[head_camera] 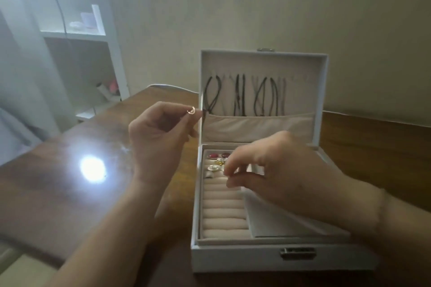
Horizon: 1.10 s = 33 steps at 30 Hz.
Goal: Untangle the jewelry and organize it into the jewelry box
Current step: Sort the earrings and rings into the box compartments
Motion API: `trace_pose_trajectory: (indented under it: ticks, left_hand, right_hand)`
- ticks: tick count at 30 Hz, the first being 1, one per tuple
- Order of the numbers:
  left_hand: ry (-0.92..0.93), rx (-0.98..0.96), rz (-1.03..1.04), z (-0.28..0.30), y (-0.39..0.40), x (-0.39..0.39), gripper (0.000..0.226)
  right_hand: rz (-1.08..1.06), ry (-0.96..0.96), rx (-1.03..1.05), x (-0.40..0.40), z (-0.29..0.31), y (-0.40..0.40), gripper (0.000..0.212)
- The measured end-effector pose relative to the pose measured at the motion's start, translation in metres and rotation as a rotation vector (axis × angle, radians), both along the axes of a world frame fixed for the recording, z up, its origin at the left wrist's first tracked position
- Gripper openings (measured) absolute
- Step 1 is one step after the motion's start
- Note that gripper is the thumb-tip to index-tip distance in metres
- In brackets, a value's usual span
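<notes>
This looks like a room in a home, most likely a bedroom or living space. The landmark is a glossy brown wooden table, whose top mirrors a bright ceiling light. Just behind the table runs a plain cream wall, bare of fittings. Beyond the table's far left corner stands a white open shelving unit holding small household items too blurred to name. Left of the table hangs a pale sheer curtain. On the table sits an open white jewelry box, a personal domestic item.
</notes>
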<state>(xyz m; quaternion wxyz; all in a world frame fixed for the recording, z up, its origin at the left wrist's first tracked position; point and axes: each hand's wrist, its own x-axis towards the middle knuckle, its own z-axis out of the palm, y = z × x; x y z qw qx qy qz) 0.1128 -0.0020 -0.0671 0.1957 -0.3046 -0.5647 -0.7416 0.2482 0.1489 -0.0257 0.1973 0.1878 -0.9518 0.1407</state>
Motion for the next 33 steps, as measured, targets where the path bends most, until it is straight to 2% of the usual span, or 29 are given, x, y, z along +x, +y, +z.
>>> trace_pose_trajectory:
  ticks: [3, 9, 12, 23, 26, 29, 33]
  left_hand:
    - [-0.019, -0.004, -0.052, -0.005, 0.001, -0.002, 0.014]
    - [-0.06, -0.03, -0.024, -0.009, 0.001, -0.009, 0.013]
    - [-0.045, -0.064, -0.017, -0.01, 0.0, -0.011, 0.012]
    - [-0.066, -0.068, -0.027, -0.012, 0.0, -0.016, 0.013]
    - [-0.057, -0.085, -0.024, -0.012, -0.001, -0.017, 0.012]
    - [-0.061, -0.083, -0.025, -0.013, -0.003, -0.018, 0.011]
    - [-0.066, -0.123, -0.067, -0.012, -0.003, -0.018, 0.018]
  right_hand:
    - [-0.012, 0.132, 0.125, -0.02, -0.012, -0.006, 0.007]
    - [0.005, 0.129, 0.052, -0.027, -0.029, -0.003, 0.006]
    - [0.005, 0.067, -0.019, -0.028, -0.032, -0.002, 0.012]
    - [0.024, -0.275, -0.035, -0.025, -0.019, 0.016, 0.015]
    - [0.024, -0.204, -0.049, -0.025, -0.019, 0.013, 0.017]
    - [-0.022, -0.124, -0.32, -0.016, -0.003, 0.013, 0.02]
    - [-0.117, 0.084, -0.378, 0.019, 0.031, 0.033, 0.018]
